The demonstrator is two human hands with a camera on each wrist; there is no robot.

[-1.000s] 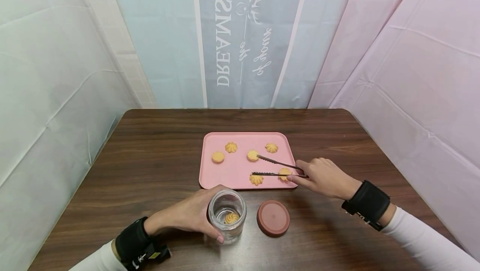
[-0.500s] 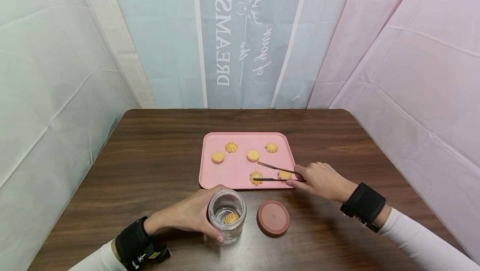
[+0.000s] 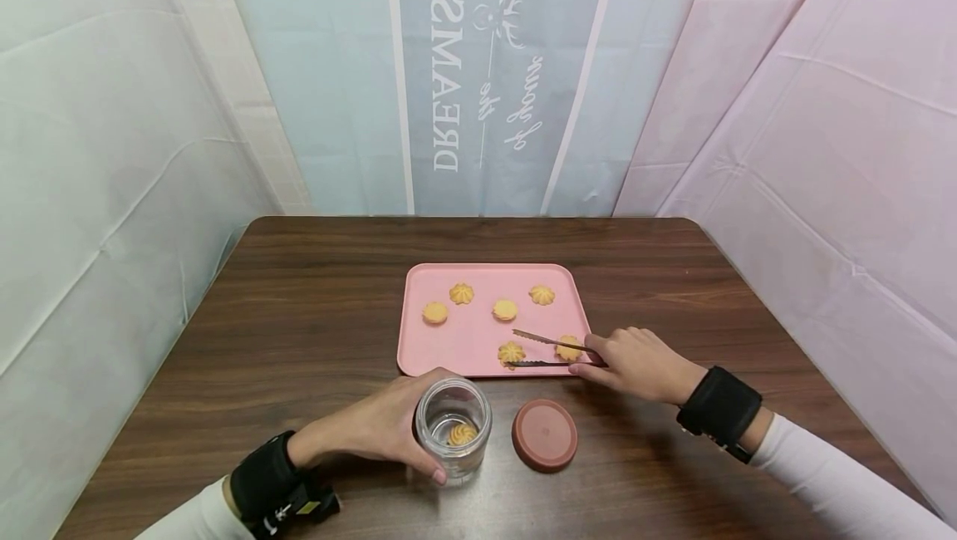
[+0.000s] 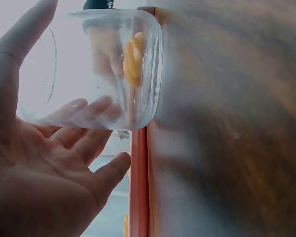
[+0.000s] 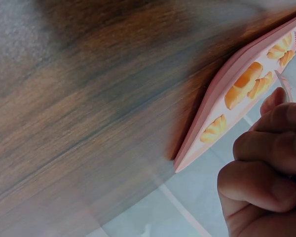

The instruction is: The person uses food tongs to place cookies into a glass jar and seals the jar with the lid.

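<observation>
My left hand (image 3: 385, 422) is wrapped around the side of a clear glass jar (image 3: 469, 467), which stands upright and uncovered on the table. One swirled cookie (image 3: 462, 434) lies at the jar's bottom; the left wrist view shows that cookie (image 4: 133, 60) through the glass. My right hand (image 3: 645, 365) grips dark metal tongs (image 3: 552, 341) over the near right part of a pink tray (image 3: 456, 357). The tongs' arms are spread, one on either side of a star-shaped cookie (image 3: 512, 352), the nearer arm crossing its front edge. Another cookie (image 3: 568, 347) sits between the arms by the hand.
Several more cookies lie on the tray, among them a round cookie (image 3: 504, 310) in the middle and a ridged cookie (image 3: 542, 295) at the back right. A reddish-brown lid (image 3: 545, 435) rests on the wooden table (image 3: 321, 291), right of the jar.
My right hand has drawn the tongs slightly toward me, from beside the middle round cookie to around the near star-shaped cookie. My left hand and the jar have stayed still.
</observation>
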